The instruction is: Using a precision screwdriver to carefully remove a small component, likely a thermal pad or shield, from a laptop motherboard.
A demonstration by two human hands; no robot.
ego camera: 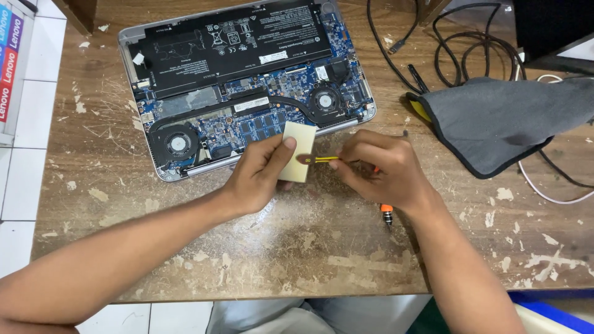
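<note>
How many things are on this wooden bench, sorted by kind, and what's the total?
Opened laptops: 1
Cooling fans in it: 2
Pale rectangular pads, in left hand: 1
Yellow-black tools, in right hand: 1
Orange-tipped screwdrivers: 1
Grey cloths: 1
Total: 7

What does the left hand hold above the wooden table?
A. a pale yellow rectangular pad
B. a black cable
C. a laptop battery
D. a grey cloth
A: the left hand grips a pale yellow rectangular pad near the opened laptop, while the grey cloth lies apart on the table, to the right.
</note>
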